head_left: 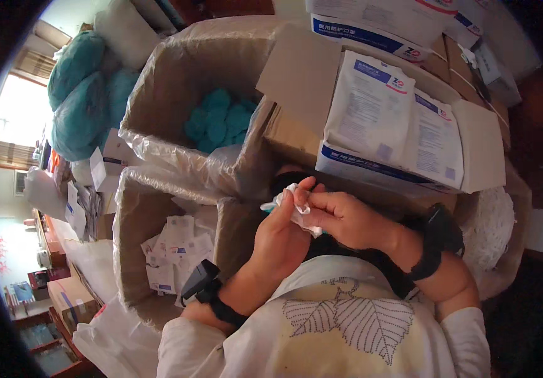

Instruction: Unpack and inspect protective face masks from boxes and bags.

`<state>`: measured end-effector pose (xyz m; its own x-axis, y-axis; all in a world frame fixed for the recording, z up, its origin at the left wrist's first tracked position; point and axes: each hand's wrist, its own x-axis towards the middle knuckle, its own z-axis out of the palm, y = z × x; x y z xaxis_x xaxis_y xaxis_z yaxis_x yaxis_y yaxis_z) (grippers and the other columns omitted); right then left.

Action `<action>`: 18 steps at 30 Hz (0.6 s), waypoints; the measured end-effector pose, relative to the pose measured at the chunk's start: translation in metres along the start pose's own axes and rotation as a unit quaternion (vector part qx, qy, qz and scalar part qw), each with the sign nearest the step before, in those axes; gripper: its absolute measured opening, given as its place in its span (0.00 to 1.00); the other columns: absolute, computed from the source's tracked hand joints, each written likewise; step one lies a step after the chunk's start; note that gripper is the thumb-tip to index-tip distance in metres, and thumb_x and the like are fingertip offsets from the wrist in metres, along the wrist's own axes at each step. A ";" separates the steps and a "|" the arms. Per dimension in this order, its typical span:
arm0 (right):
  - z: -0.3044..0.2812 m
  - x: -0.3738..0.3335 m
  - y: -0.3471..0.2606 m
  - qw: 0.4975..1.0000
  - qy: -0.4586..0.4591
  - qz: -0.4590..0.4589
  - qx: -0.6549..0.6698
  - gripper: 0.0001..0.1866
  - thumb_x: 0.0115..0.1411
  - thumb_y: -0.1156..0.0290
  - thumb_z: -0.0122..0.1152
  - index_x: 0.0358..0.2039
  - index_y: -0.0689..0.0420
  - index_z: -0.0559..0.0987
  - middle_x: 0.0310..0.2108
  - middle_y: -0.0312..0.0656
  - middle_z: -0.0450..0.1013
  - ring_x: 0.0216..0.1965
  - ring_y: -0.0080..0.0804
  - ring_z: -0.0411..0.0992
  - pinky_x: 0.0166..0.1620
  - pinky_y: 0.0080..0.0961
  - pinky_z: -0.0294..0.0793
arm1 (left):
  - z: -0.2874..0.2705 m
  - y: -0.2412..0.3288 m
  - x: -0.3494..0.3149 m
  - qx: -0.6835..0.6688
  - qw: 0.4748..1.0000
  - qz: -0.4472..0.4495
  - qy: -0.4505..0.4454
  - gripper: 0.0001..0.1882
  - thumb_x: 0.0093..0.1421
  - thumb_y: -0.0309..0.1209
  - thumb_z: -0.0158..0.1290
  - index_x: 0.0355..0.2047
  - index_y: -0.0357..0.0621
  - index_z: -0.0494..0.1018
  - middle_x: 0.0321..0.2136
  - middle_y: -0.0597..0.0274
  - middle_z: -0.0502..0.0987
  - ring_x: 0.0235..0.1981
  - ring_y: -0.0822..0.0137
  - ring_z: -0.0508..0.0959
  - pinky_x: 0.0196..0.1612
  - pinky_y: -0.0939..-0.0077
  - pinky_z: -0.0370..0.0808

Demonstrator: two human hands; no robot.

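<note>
In front of my chest, my left hand (281, 244) and my right hand (354, 220) are closed together around a crumpled white piece (297, 214), thin and soft-looking. A little teal shows at its edges, and my fingers hide most of it, so its exact kind is unclear. Just beyond my hands is an open carton (329, 165) packed with large white printed pouches (372, 104). Left of my hands, a plastic-lined box (128, 249) holds several small white printed packets (180, 249).
Farther back, another plastic-lined box (152, 101) contains teal pieces (221, 120). White stringy material (492, 227) fills a lined container at the right. Closed cartons (372, 31) are stacked behind. Big teal-filled bags (79, 97) are piled at the far left, with a brown carton (71, 301) below.
</note>
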<state>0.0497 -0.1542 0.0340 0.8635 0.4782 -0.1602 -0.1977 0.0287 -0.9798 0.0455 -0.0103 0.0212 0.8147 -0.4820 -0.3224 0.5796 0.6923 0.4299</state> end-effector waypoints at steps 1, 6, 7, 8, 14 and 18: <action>-0.001 0.000 -0.002 1.000 -0.024 -0.002 -0.007 0.09 0.60 0.69 0.46 0.38 0.61 0.70 0.29 0.32 0.66 0.33 0.18 0.62 0.37 0.19 0.64 | 0.002 0.001 -0.001 0.005 1.000 -0.004 0.006 0.15 0.63 0.41 0.34 0.39 0.46 0.64 0.47 0.63 0.65 0.53 0.66 0.61 0.56 0.66 0.57; 0.003 0.005 0.002 0.994 -0.035 0.056 0.086 0.12 0.62 0.67 0.44 0.38 0.62 0.70 0.30 0.31 0.65 0.33 0.15 0.61 0.38 0.15 0.63 | 0.002 -0.005 0.001 0.031 0.998 0.037 0.034 0.20 0.63 0.41 0.36 0.49 0.41 0.61 0.46 0.60 0.65 0.51 0.67 0.63 0.55 0.69 0.58; 0.006 0.007 0.002 0.996 -0.007 0.032 0.083 0.13 0.62 0.65 0.44 0.38 0.62 0.70 0.30 0.31 0.65 0.33 0.15 0.61 0.37 0.15 0.64 | 0.005 -0.004 0.004 0.024 0.998 0.059 0.026 0.20 0.63 0.41 0.36 0.49 0.41 0.61 0.46 0.60 0.65 0.51 0.67 0.63 0.55 0.69 0.58; 0.009 0.008 0.002 0.997 0.021 0.008 0.079 0.14 0.62 0.64 0.44 0.39 0.62 0.70 0.30 0.31 0.66 0.33 0.15 0.61 0.37 0.15 0.64 | 0.007 -0.004 0.005 0.018 0.996 0.080 0.017 0.20 0.63 0.41 0.37 0.49 0.41 0.61 0.46 0.60 0.65 0.51 0.66 0.64 0.55 0.69 0.58; 0.012 -0.012 -0.017 0.971 0.034 0.031 -0.233 0.16 0.61 0.61 0.45 0.41 0.61 0.70 0.28 0.32 0.68 0.30 0.17 0.64 0.33 0.19 0.65 | 0.013 -0.004 0.007 0.036 0.994 0.100 0.033 0.16 0.63 0.41 0.36 0.41 0.43 0.65 0.45 0.62 0.66 0.51 0.66 0.64 0.55 0.68 0.58; 0.008 -0.015 0.002 0.942 0.053 -0.065 -0.324 0.14 0.60 0.64 0.46 0.38 0.61 0.70 0.25 0.32 0.68 0.27 0.20 0.64 0.29 0.20 0.65 | 0.002 -0.006 0.009 -0.001 0.990 0.139 -0.027 0.13 0.63 0.39 0.38 0.36 0.45 0.66 0.43 0.63 0.67 0.50 0.66 0.65 0.54 0.69 0.60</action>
<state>0.0325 -0.1544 0.0355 0.9096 0.4154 -0.0112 0.2076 -0.4776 -0.8537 0.0493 -0.0200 0.0176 0.9427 -0.3005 -0.1451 0.3322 0.8036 0.4939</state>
